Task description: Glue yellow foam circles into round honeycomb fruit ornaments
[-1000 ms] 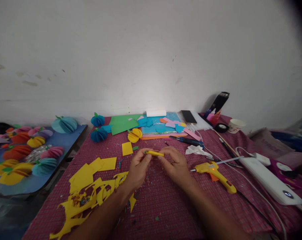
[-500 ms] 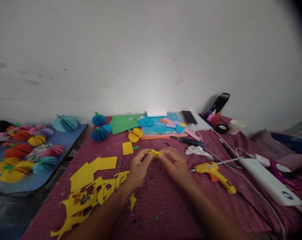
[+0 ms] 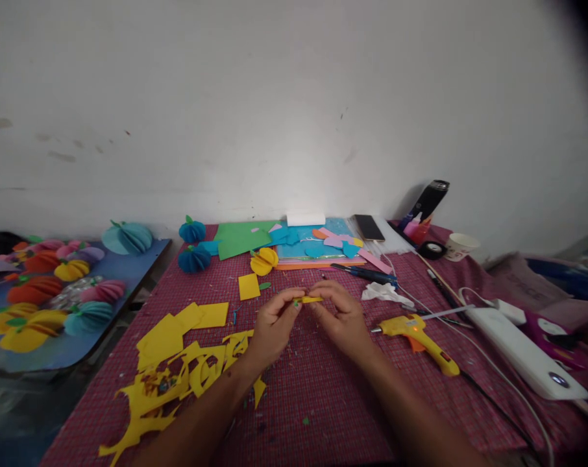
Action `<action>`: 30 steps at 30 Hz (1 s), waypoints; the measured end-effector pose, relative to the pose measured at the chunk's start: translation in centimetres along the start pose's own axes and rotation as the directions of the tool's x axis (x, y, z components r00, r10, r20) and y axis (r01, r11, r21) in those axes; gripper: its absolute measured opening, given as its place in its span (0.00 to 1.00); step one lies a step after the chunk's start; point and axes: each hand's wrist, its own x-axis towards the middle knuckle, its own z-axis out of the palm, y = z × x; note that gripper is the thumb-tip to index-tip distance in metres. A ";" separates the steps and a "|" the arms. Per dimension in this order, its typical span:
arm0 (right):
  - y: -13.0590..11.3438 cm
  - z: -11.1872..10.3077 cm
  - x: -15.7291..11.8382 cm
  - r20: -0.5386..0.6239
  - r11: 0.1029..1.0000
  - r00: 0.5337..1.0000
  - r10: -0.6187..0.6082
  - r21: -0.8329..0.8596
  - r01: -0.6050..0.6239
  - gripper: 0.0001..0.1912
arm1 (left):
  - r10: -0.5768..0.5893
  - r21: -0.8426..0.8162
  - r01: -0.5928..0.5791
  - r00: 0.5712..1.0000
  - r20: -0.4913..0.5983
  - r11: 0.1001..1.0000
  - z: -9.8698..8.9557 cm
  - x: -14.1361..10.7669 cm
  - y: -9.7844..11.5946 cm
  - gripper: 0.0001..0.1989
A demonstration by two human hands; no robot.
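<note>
Between my two hands is a small yellow foam or paper piece (image 3: 310,299) with a bit of green at its left end. My left hand (image 3: 276,321) pinches the green end between thumb and fingers. The fingertips of my right hand (image 3: 341,318) are closed on the yellow piece's other end. Both hands are just above the checked tablecloth (image 3: 318,402). Beyond them lie a yellow square (image 3: 248,287), a small green leaf shape (image 3: 265,286) and a finished yellow pumpkin-like ball (image 3: 263,261) with green on top.
Yellow cut-out scraps (image 3: 150,405) and yellow sheets (image 3: 160,340) spread at the left. A yellow glue gun (image 3: 415,334) with a lit orange spot lies right, near a white power bank (image 3: 522,350). Blue paper balls (image 3: 194,259), a phone (image 3: 368,227) and a paper cup (image 3: 460,246) stand farther back.
The yellow piece has been tilted, so it now shows as a thinner strip. Both hands stay in nearly the same place with their fingers slightly shifted.
</note>
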 end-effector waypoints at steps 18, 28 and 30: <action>-1.0 -0.2 -0.5 0.165 0.997 0.985 -0.056 -0.035 0.062 0.11 | -0.126 -0.213 0.113 0.991 -0.050 0.971 0.2 0.3 -0.3 0.16; -0.4 0.2 -0.2 0.175 0.998 0.983 0.062 0.004 -0.064 0.21 | -0.148 -0.212 0.142 0.989 -0.013 0.967 0.1 0.2 -0.9 0.17; -0.2 0.1 -0.2 0.179 0.998 0.982 0.064 -0.005 -0.064 0.24 | -0.142 -0.211 0.139 0.990 0.000 0.968 0.1 0.2 -0.7 0.17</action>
